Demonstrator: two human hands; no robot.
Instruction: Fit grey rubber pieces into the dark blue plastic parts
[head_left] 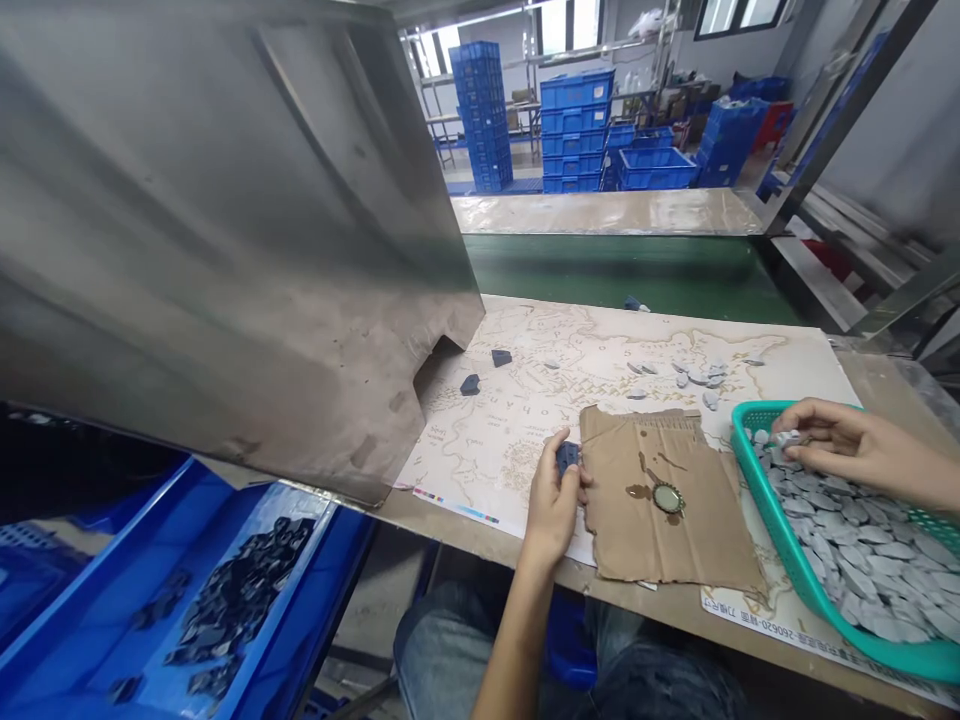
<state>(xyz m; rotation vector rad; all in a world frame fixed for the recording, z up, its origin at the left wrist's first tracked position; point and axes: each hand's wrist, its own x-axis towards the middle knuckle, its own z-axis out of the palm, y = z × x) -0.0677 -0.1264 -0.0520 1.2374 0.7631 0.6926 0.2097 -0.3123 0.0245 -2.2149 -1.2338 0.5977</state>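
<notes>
Dark-blue and angular, one plastic piece (568, 458) sits pinched in my left hand (553, 500) by the left edge of the brown cardboard sheet (705, 535); my right hand (840, 440) pinches a small pale-grey piece (786, 438) at the far-left corner of the teal perforated basket (900, 655). Likely picking; a clean lift seems called for.

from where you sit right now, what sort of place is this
Probably a factory or assembly workshop: blue crates stand stacked in the background, a green surface like a conveyor belt lies beyond the worktable, and a teal basket holds many similar grey pieces.
</notes>
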